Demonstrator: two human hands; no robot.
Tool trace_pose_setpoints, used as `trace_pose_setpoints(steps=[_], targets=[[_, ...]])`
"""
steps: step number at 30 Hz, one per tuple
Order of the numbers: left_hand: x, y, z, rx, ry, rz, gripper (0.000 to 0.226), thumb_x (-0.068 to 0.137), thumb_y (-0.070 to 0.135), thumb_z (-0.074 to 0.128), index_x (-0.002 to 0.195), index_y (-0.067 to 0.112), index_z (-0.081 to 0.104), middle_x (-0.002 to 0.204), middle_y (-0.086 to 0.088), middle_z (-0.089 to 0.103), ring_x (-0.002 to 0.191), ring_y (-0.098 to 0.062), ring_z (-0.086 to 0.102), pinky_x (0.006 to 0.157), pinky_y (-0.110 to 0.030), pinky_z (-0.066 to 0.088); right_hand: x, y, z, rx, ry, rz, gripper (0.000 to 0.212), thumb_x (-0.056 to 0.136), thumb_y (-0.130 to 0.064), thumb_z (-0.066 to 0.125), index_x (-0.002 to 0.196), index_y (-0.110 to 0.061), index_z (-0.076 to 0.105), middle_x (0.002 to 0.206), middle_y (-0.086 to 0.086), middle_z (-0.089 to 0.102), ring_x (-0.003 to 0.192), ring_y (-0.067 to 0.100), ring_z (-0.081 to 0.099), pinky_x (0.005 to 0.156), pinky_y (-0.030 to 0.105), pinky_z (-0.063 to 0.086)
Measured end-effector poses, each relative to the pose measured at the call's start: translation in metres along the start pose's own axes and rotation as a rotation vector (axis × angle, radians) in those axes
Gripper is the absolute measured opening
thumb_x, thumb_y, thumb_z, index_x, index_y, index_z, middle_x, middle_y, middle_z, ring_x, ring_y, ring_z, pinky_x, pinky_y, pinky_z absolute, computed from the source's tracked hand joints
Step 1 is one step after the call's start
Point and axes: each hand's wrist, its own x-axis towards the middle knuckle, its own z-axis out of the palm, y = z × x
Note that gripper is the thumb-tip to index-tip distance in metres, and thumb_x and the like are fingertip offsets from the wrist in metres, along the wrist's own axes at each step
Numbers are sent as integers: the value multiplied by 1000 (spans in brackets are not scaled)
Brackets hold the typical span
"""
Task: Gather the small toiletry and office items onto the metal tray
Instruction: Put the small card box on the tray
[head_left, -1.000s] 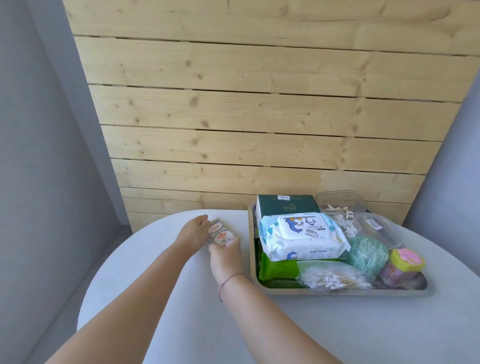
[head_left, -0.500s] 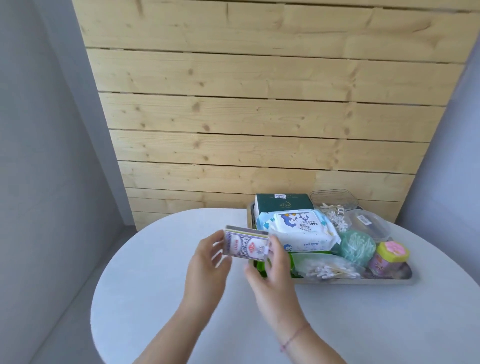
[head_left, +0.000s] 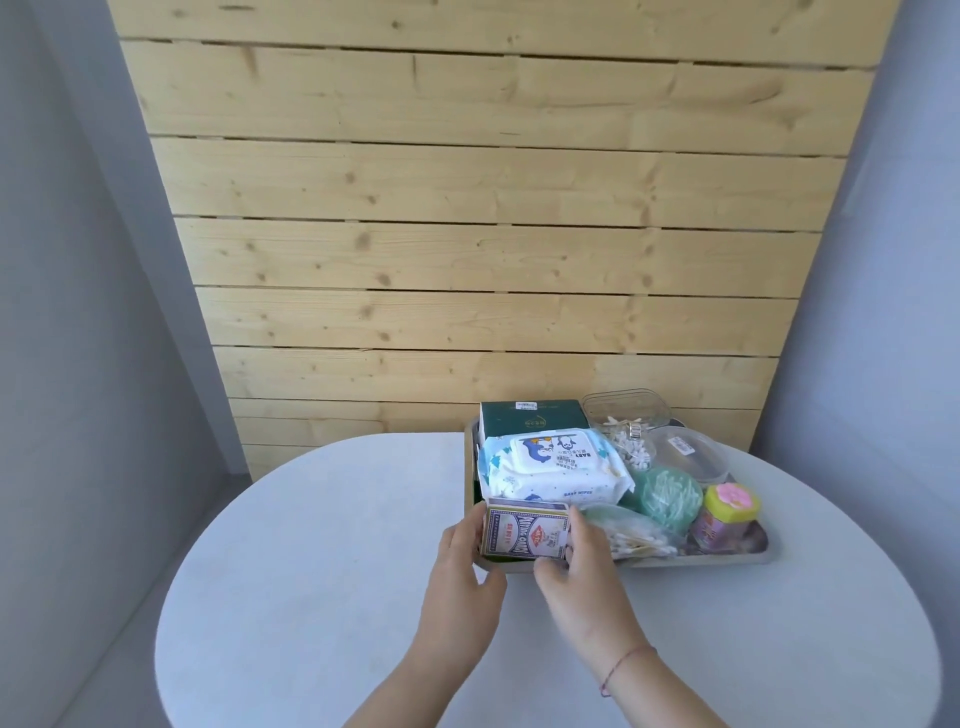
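A small box of playing cards (head_left: 524, 531) with a blue and red pattern sits at the front left corner of the metal tray (head_left: 727, 560), held between both hands. My left hand (head_left: 462, 577) grips its left end, my right hand (head_left: 584, 566) its right end. The tray carries a white baby wipes pack (head_left: 550, 465), a dark green box (head_left: 530, 415), a bag of cotton swabs (head_left: 631, 535), a green bundle (head_left: 667, 496), a yellow-lidded jar (head_left: 727, 512) and clear plastic containers (head_left: 685, 454).
The tray stands on the far right part of a round white table (head_left: 332, 571). A wooden slat wall (head_left: 493, 234) rises right behind the table, with grey walls on either side.
Both hands lifted the card box from the table left of the tray, carried it to the right and lowered it onto the tray's front left corner.
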Motion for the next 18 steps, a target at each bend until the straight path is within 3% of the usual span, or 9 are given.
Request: trace_pose_setpoints(steps=[2,4,7,9,14,18], targets=[[0,0,0,73,-28,1,69,84,-7,48,142,27,35,125,11,46,112,1,50,80,7,34,-2,0,3,-35,24,-16,69,89,-8,48,149,-9,14,149,5,24,138,16,28,108,18,23],[-1,3,-1,133,-47,-1,72,83,-5,48,145,27,30,129,13,45,116,0,46,82,7,32,-4,1,8,-49,52,-32,70,89,-7,48,149,-8,12,152,5,17,141,15,23,104,11,18],[-4,8,0,356,-39,31,82,83,6,50,149,34,11,130,16,44,127,-6,39,94,-17,27,-6,0,12,-99,80,-58,70,90,-7,46,149,-6,8,157,4,4,146,14,10,102,6,7],[-5,9,1,500,-31,35,83,86,12,49,150,37,4,136,13,42,132,-8,32,95,-24,22,-6,2,13,-135,96,-74,69,91,-8,45,149,-6,7,158,2,0,147,13,6,101,5,4],[-3,10,6,652,-29,-21,78,86,14,46,151,34,9,148,12,36,141,-8,21,109,-32,19,-10,4,18,-258,116,-114,63,91,-8,42,147,-5,15,158,3,-3,145,16,14,102,6,13],[-3,13,5,726,-3,-14,80,80,6,43,150,33,15,140,15,42,142,-8,21,109,-33,17,-11,1,16,-346,92,-81,59,89,-9,43,143,-6,21,157,3,-3,139,20,27,105,15,24]])
